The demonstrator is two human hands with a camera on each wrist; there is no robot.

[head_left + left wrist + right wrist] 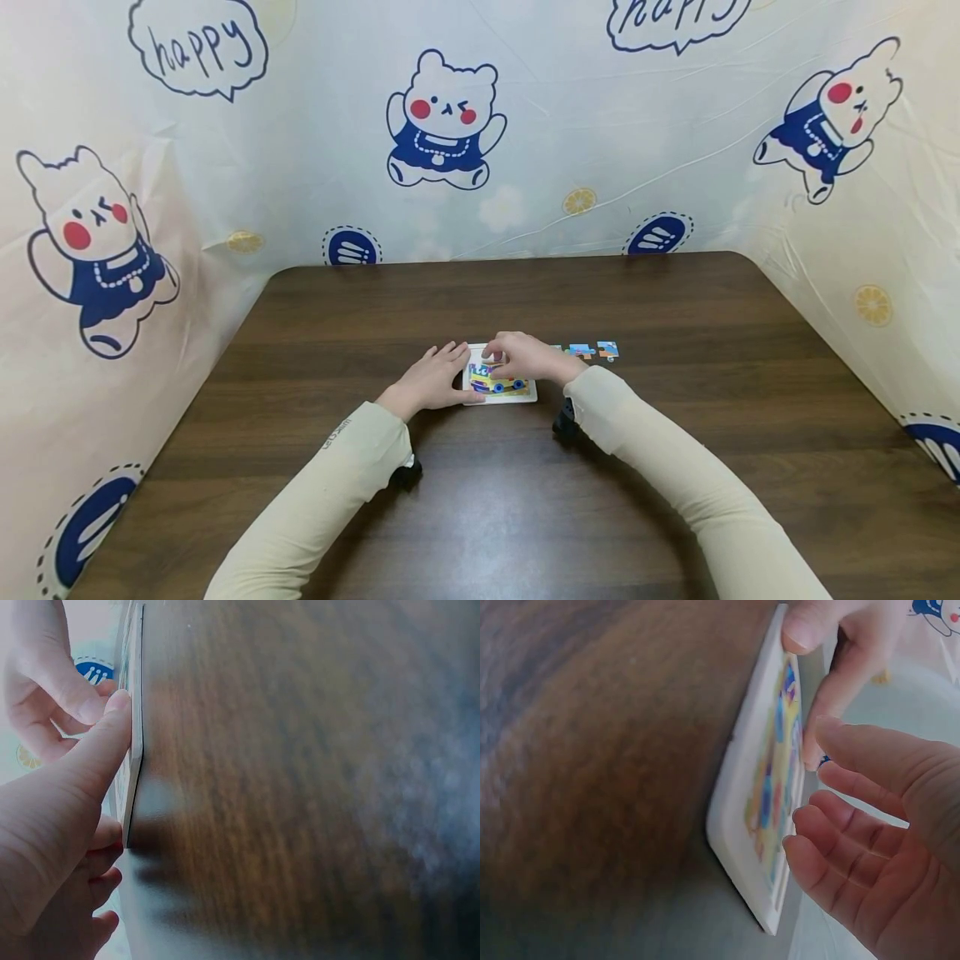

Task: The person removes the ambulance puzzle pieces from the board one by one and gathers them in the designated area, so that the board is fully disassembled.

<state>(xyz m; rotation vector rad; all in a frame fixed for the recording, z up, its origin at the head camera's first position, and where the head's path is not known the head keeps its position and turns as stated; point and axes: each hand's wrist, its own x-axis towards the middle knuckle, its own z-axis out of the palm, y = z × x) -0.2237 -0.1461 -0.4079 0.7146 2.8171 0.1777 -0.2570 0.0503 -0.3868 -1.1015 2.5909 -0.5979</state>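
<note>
A white-framed jigsaw board [510, 398] lies on the table, showing a yellow vehicle with blue wheels. My left hand [431, 382] rests against its left side, fingers stretched out and thumb on the near rim. Over the board's upper part is my right hand [528, 358], its fingers loosely bent. In the right wrist view, no piece shows between the right hand's [877, 840] thumb and fingers, which are apart. The board's picture [776, 772] is seen there at a slant. Part of the board is hidden under the right hand.
To the right of the board lie loose jigsaw pieces, including a blue one [581, 351] and another [608, 350] farther right; the right hand partly covers one more. The brown wooden table [450, 300] meets a printed curtain [525, 167] at its far edge.
</note>
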